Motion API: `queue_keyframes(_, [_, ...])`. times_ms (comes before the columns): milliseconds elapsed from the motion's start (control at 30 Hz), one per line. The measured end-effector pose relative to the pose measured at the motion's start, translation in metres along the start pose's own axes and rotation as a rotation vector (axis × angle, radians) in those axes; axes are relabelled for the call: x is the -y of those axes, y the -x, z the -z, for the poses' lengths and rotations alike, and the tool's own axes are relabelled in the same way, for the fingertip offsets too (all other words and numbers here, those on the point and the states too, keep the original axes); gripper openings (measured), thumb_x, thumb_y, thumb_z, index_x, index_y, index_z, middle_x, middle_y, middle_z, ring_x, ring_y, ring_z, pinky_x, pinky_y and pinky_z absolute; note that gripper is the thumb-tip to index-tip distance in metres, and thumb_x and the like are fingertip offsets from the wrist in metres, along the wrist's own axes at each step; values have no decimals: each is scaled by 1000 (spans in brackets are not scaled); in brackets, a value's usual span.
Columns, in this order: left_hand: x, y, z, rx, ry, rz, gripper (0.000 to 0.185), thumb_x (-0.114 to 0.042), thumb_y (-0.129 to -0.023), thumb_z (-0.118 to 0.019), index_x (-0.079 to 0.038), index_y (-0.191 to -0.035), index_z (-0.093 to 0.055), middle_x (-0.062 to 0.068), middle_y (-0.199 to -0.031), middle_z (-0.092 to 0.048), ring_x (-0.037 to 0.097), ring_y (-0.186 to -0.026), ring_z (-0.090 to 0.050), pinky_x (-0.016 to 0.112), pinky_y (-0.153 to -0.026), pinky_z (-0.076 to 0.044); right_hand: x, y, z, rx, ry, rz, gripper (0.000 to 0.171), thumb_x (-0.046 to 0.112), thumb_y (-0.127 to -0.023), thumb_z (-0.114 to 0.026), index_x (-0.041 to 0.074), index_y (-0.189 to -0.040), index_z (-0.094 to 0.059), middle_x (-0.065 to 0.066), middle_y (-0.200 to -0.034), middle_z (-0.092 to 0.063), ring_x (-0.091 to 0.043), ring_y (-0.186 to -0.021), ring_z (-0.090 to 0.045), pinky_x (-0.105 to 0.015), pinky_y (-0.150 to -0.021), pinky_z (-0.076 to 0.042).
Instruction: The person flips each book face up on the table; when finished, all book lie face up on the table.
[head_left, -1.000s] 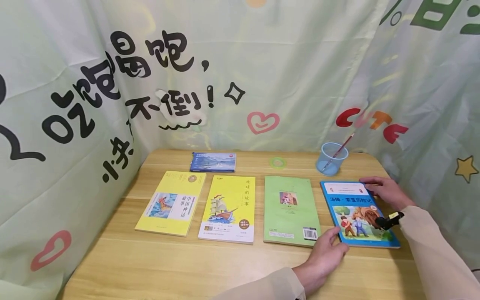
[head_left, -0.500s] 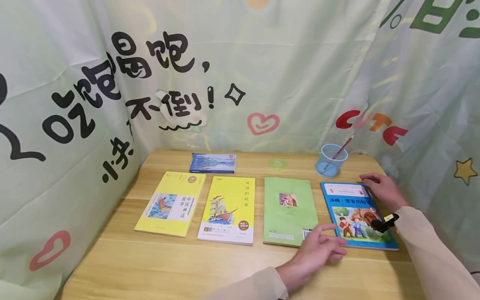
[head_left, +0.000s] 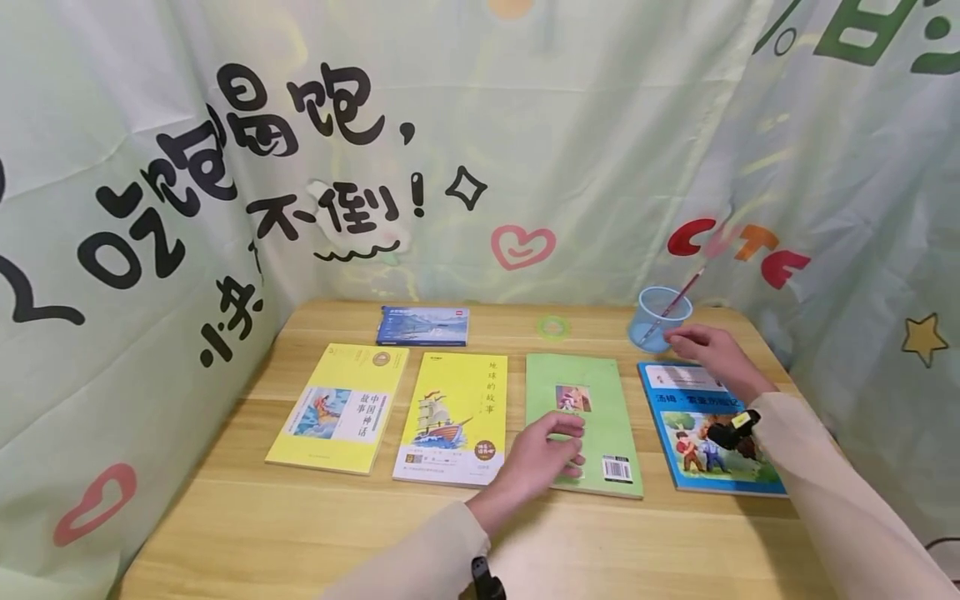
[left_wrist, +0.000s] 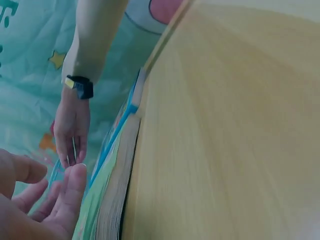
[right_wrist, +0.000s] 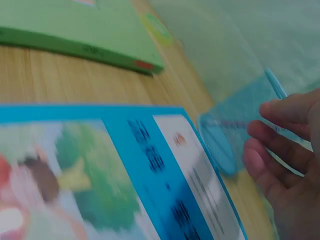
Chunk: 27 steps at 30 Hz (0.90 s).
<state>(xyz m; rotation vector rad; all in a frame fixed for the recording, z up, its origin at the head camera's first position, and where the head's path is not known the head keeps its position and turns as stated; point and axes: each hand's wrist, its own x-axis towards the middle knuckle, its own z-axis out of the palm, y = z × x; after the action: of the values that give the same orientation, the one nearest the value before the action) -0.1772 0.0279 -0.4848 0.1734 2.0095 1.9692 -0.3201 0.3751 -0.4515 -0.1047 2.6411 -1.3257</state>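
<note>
Over the lower left part of a green book hovers my left hand, its fingers loosely bent with nothing in them. My right hand is just beside a clear blue cup, above the top edge of a blue picture-cover book. In the right wrist view the fingers overlap the cup; whether they touch it I cannot tell. A red pencil-like stick leans inside the cup.
Two yellow books lie to the left, one with a mountain-myth picture and one with a ship. Behind them is a small blue box. A green ring-shaped roll lies near the back curtain.
My left hand has left the blue book's lower left edge and moved left over the green book. My right hand has moved from that book's upper right edge toward the cup.
</note>
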Motion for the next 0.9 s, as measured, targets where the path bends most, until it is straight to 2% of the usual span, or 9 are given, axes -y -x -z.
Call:
queue_keyframes(133, [5, 10, 19, -25, -56, 21, 35, -7, -105, -68, -13, -139, -68, 13, -132, -65, 19, -81, -75, 31, -72, -70, 9, -10, -15, 57, -8, 30, 60, 40, -118, -48, -2, -160, -46, -32, -164, -45, -56, -149, -45, -82, -124, -30])
queue_keyframes(200, [8, 15, 25, -27, -74, 30, 37, -6, -104, -68, -13, -140, -67, 13, -126, -64, 19, -75, -73, 32, -69, -69, 10, -16, -21, 73, -11, 55, 58, 37, -118, -47, -2, -160, -46, -32, -163, -47, -56, -148, -47, -80, -124, -32])
queue_keyframes(300, [11, 21, 28, -28, -99, 30, 40, -6, -102, -70, -14, -141, -66, 11, -123, -62, 18, -71, -71, 32, -67, -68, 13, -23, -31, 95, -12, 92, 56, 35, -119, -47, -3, -159, -47, -33, -161, -50, -54, -146, -51, -72, -125, -39])
queue_keyframes(433, [11, 30, 31, -16, -120, 42, 43, -7, -101, -71, -11, -144, -63, 11, -114, -65, 19, -66, -71, 32, -64, -68, 20, -31, -46, 127, -7, 108, 53, 33, -119, -47, -4, -157, -50, -32, -158, -54, -50, -144, -56, -65, -122, -47])
queue_keyframes(567, [11, 37, 35, -8, -100, 52, 49, -5, -100, -71, -8, -148, -60, 12, -110, -66, 19, -65, -71, 34, -65, -69, 25, -38, -61, 145, 13, 104, 50, 31, -117, -52, -3, -153, -56, -30, -153, -59, -46, -138, -61, -61, -117, -54])
queue_keyframes(700, [11, 44, 38, -12, -104, 47, 55, -2, -97, -71, -7, -150, -58, 18, -134, -57, 20, -65, -71, 34, -65, -69, 26, -42, -70, 140, 81, 100, 44, 30, -116, -56, 1, -149, -63, -25, -149, -63, -39, -127, -64, -50, -109, -60])
queue_keyframes(800, [11, 48, 41, -25, -131, 66, 60, -2, -93, -73, -7, -151, -58, 26, -153, -50, 20, -68, -73, 36, -69, -69, 26, -43, -72, 129, 134, 97, 40, 28, -116, -56, 4, -147, -66, -24, -147, -65, -35, -123, -62, -46, -107, -58])
queue_keyframes(900, [12, 51, 43, -47, -185, 80, 65, -8, -89, -76, -9, -152, -57, 23, -164, -47, 17, -75, -71, 38, -88, -65, 26, -44, -72, 129, 139, 89, 38, 25, -115, -56, 3, -145, -67, -24, -146, -65, -35, -123, -61, -50, -109, -57])
